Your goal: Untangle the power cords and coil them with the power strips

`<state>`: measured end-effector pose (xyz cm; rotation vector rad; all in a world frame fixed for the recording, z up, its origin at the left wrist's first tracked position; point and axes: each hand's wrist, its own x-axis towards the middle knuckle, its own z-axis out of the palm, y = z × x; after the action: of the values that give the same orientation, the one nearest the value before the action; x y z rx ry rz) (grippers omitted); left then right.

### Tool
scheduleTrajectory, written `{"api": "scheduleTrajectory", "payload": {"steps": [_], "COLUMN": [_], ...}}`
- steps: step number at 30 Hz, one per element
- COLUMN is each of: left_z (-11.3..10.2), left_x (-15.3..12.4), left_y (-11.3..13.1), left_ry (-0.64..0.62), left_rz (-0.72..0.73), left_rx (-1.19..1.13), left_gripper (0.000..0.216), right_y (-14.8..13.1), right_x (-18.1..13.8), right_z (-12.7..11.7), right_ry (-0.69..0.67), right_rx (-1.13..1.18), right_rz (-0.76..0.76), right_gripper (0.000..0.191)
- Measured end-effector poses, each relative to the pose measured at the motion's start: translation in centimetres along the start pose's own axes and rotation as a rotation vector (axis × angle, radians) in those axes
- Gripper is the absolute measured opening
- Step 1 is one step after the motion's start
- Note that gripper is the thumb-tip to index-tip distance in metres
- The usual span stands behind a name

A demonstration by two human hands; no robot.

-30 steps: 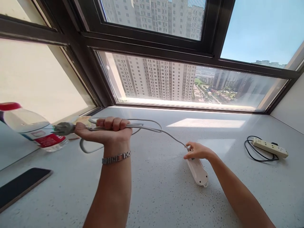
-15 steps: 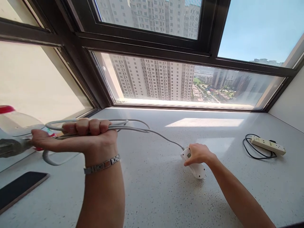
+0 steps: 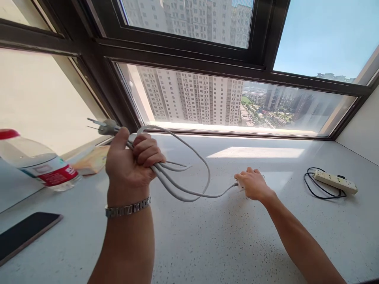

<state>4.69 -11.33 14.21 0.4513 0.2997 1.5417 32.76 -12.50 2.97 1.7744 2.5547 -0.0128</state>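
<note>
My left hand [image 3: 133,163] is raised above the white speckled counter [image 3: 207,236], closed round several loops of a grey power cable [image 3: 189,185]. The cable's grey plug [image 3: 108,127] sticks out past my thumb, prongs pointing left. From the loops the cable runs right to a white power strip [image 3: 239,185], of which only the cable end shows. My right hand [image 3: 253,183] lies over that strip on the counter, fingers curled around it. A metal watch band sits on my left wrist.
A plastic water bottle [image 3: 35,161] with a red cap and label lies at the far left, a yellowish packet [image 3: 91,159] beside it. A dark phone [image 3: 23,236] rests at the lower left. A second power strip [image 3: 336,182] with black cord lies at the right. Windows stand behind.
My left hand rose and turned upright with the cable loops, so the plug now points up-left. My right hand turned the white strip and now covers it almost fully.
</note>
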Motion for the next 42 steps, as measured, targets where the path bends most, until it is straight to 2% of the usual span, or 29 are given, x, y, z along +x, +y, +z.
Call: {"api": "scheduleTrajectory", "payload": {"steps": [5, 11, 18, 21, 25, 28, 30, 32, 34, 36, 38, 42], "left_z": [0.0, 0.3, -0.1, -0.4, -0.5, -0.4, -0.4, -0.5, -0.7, -1.0, -1.4, -2.5], "left_x": [0.7, 1.4, 0.9, 0.4, -0.2, -0.3, -0.2, 0.0, 0.2, 0.4, 0.5, 0.6], "left_y": [-1.9, -5.7, -11.2, -13.0, -14.0, -14.2, -14.2, -14.2, -14.0, -13.7, -13.3, -13.0], "left_ry": [-0.09, -0.129, -0.205, -0.22, -0.237, -0.245, -0.23, -0.223, -0.232, -0.268, -0.322, -0.403], "left_rz": [-0.223, -0.485, -0.716, -0.72, -0.619, -0.574, -0.566, -0.547, -0.526, -0.545, -0.601, -0.693], "left_rx": [0.033, 0.193, 0.384, 0.464, 0.534, 0.524, 0.511, 0.501, 0.511, 0.541, 0.573, 0.591], "left_gripper": [0.04, 0.036, 0.03, 0.037, 0.052, 0.049, 0.043, 0.036, 0.03, 0.026, 0.024, 0.025], "right_y": [0.9, 2.5, 2.7, 2.0, 1.3, 0.9, 0.5, 0.2, 0.1, 0.5, 1.2, 2.6], "right_x": [0.5, 0.7, -0.8, -1.3, -1.5, -1.3, -1.1, -1.0, -0.8, -0.5, -0.1, 0.9], "right_z": [0.2, 0.0, -1.5, -2.0, -2.3, -2.2, -2.1, -2.1, -2.1, -2.0, -1.8, -0.6], "right_ry": [0.277, 0.579, 0.786, 0.814, 0.827, 0.846, 0.905, 0.993, 1.044, 0.988, 0.841, 0.503], "right_rx": [0.035, 0.037, 0.098, 0.174, 0.268, 0.375, 0.492, 0.641, 0.808, 0.969, 1.105, 1.256], "right_rz": [-0.069, -0.128, -0.26, -0.321, -0.365, -0.41, -0.426, -0.352, -0.204, -0.067, -0.009, -0.1], "right_gripper": [0.053, 0.051, 0.04, 0.039, 0.04, 0.038, 0.035, 0.031, 0.03, 0.043, 0.06, 0.082]}}
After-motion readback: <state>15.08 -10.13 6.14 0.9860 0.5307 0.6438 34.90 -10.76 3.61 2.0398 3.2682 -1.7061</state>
